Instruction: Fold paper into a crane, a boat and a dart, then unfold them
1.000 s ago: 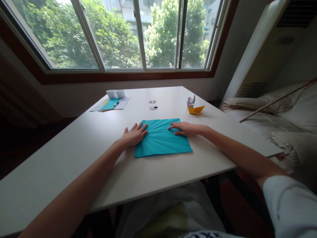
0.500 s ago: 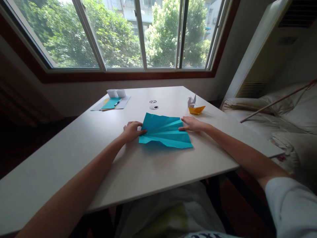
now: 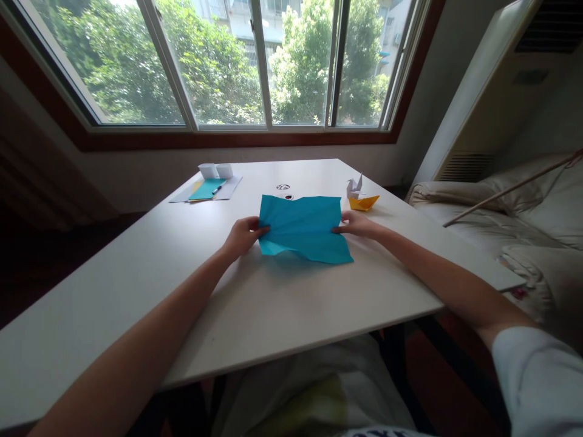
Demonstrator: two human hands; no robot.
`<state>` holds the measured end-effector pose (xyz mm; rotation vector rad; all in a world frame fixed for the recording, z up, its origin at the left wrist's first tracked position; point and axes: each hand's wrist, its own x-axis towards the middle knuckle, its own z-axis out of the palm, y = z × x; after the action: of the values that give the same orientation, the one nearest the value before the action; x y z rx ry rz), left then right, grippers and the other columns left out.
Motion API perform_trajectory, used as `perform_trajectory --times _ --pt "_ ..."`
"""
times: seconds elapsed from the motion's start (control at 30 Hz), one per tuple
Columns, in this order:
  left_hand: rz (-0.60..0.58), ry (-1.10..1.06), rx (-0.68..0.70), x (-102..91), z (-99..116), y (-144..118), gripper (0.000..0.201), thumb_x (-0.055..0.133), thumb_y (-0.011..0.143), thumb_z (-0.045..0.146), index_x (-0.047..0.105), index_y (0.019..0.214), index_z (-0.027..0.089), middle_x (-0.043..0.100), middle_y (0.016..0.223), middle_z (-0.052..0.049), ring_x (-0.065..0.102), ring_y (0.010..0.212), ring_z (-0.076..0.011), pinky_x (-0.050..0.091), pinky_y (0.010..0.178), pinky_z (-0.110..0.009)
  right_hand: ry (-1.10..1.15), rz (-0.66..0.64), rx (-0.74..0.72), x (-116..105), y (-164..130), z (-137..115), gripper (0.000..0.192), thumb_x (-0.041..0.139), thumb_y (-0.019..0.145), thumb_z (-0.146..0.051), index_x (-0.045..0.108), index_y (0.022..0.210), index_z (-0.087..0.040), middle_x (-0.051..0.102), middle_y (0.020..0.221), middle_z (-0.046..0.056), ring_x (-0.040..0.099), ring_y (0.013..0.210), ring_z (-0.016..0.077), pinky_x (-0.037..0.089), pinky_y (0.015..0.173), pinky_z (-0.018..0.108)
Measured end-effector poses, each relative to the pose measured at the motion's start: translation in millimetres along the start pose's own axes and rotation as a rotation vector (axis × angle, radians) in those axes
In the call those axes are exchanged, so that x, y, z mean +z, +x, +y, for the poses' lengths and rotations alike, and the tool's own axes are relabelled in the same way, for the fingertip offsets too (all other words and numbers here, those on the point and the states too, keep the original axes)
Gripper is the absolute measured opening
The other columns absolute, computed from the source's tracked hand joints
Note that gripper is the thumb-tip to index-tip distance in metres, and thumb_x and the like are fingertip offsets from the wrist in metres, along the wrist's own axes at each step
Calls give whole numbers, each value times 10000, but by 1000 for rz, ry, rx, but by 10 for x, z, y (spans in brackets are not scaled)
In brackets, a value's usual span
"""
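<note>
I hold a creased teal paper sheet (image 3: 303, 227) by its two side edges, lifted and tilted up off the white table (image 3: 273, 303) so its far edge stands higher than the near one, whose corner at the right still seems to touch the tabletop. My left hand (image 3: 241, 235) is curled and pinches the sheet's left edge between thumb and fingers; my right hand (image 3: 357, 223) pinches the right edge the same way. Fan-like fold lines run across the paper from the left side. Just beyond the sheet's far edge sit two small round objects (image 3: 283, 187), partly hidden by it. Near my right hand, further back, a yellow paper boat (image 3: 363, 202) lies on the table with a white paper crane (image 3: 353, 184) just behind it. At the far left of the table rests a stack of paper sheets (image 3: 207, 189) with a pen on top, and two small white paper boxes (image 3: 215, 170) touch its far edge.
</note>
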<state>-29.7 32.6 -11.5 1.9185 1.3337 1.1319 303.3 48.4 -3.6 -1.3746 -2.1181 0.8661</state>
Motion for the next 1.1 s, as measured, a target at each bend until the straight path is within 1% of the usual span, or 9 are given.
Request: perform_trajectory --times 0.17,0.27,0.37,0.57,0.7,0.77,0.87,0.97,1.1 --pt "-142 -29 2 -32 33 0 365 687 592 423 642 828 149 669 803 -48 595 738 -191 488 681 -322 30 43 -9 -16 10 4 369 695 642 -361 664 951 -162 652 1002 77 589 915 220 456 834 374" --pt "-214 33 59 -59 39 9 264 673 578 350 643 756 157 656 747 -29 588 727 -190 480 703 -321 -24 61 -45 -36 21 55 351 677 656 -364 664 946 -167 649 1004 74 588 914 220 453 840 388" --pt "-236 101 75 -69 32 12 207 646 586 333 647 700 160 644 697 -17 579 685 -182 469 690 -308 -59 77 -98 -53 32 92 363 670 654 -392 666 937 -166 652 995 81 588 914 234 450 837 406" --pt "-260 203 110 -82 -6 9 237 630 621 385 664 710 167 652 700 -17 572 674 -174 455 667 -283 -84 64 -305 -72 62 148 341 599 706 -466 669 846 -163 664 930 81 601 842 225 473 776 383" --pt "-288 345 220 -116 13 9 282 600 656 421 685 770 177 667 766 -40 581 718 -191 456 693 -298 -188 11 -396 -75 64 184 231 595 727 -370 672 800 -165 660 848 80 596 775 192 478 732 326" --pt "-341 393 302 -137 52 9 286 572 692 420 693 797 183 678 807 -60 584 771 -207 455 728 -312 -219 -32 -425 -84 52 175 191 580 741 -315 681 821 -174 651 880 80 594 786 178 479 736 308" --pt "-430 435 385 -169 124 7 266 537 741 391 706 823 203 689 844 -68 583 831 -214 441 799 -325 -276 -113 -444 -118 25 119 223 530 776 -263 698 891 -173 626 944 95 585 805 173 479 746 306" --pt "-502 463 394 -197 179 4 252 525 751 359 718 852 231 688 887 -60 583 850 -209 417 860 -335 -404 -173 -446 -162 -8 33 277 471 807 -199 698 965 -191 613 980 104 562 860 187 464 778 318" --pt "-531 509 298 -216 226 -21 280 489 739 308 724 882 258 665 939 -53 553 914 -224 415 864 -341 -513 -188 -473 -189 -52 -73 273 477 819 -200 695 983 -197 625 982 102 548 891 203 441 816 338"
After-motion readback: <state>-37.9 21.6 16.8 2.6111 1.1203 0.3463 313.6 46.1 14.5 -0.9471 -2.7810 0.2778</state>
